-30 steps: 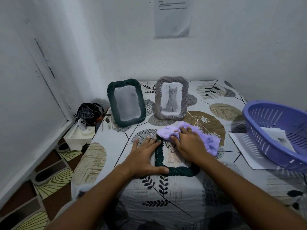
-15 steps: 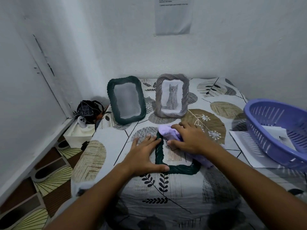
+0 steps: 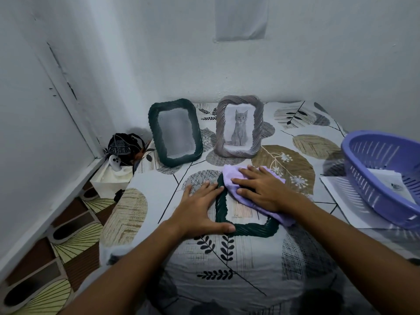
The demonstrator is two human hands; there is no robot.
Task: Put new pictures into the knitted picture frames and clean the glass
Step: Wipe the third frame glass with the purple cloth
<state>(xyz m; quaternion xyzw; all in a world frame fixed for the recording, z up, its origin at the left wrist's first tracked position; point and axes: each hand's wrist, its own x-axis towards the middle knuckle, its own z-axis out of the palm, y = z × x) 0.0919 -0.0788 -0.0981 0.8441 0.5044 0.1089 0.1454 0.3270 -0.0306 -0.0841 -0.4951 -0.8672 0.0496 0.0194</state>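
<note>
A dark green knitted frame (image 3: 252, 228) lies flat on the table in front of me. My left hand (image 3: 197, 208) rests flat on its left edge, thumb along the bottom rail. My right hand (image 3: 261, 188) presses a lilac cloth (image 3: 229, 178) flat onto the upper part of the frame's glass, fingers spread and pointing left. Behind, a second dark green frame (image 3: 175, 133) stands upright with a blank grey pane. Beside it stands a grey knitted frame (image 3: 239, 126) holding a cat picture.
A purple plastic basket (image 3: 375, 185) with papers in it sits at the right on white sheets (image 3: 336, 189). The patterned tablecloth (image 3: 227, 269) covers the table. Left of the table, a white box (image 3: 111, 176) holds a dark bag and a white controller. Walls close in behind and left.
My right hand has spread flat on the cloth and slid it across the top of the lying frame. My left hand stays on the frame's left edge. The view has tilted down slightly.
</note>
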